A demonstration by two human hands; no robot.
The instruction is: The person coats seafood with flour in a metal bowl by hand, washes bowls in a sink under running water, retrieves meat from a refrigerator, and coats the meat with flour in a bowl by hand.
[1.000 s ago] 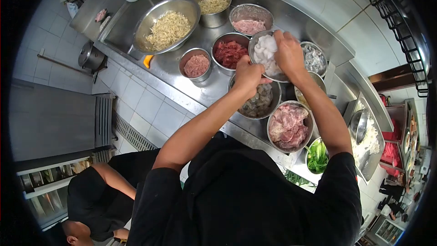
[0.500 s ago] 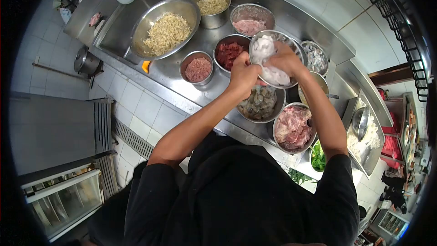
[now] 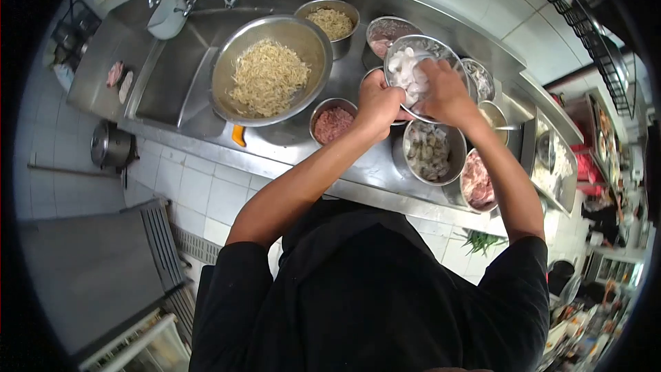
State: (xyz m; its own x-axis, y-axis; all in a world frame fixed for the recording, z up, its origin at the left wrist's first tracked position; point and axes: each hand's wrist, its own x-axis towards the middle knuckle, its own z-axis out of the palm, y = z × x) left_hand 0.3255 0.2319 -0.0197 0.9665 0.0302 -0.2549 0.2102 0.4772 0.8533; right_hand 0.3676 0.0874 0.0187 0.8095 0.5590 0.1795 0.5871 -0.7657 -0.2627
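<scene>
1. Left hand (image 3: 380,107) pinches the near-left rim of one metal bowl (image 3: 443,48) with the thumb on top; the fingertips beneath are hidden.
2. Right hand (image 3: 444,93) reaches among white pieces (image 3: 401,65) inside; blurred fingers, so I cannot tell whether spread or pressed together.
3. This bowl is held just beyond one pot of shrimp (image 3: 404,163).
4. Right forearm (image 3: 504,172) partly covers the meat (image 3: 477,179).
5. Two containers of pale shreds (image 3: 268,76) stand left.

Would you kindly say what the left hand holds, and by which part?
The left hand holds a round silvery metal bowl by its near-left rim.
</scene>
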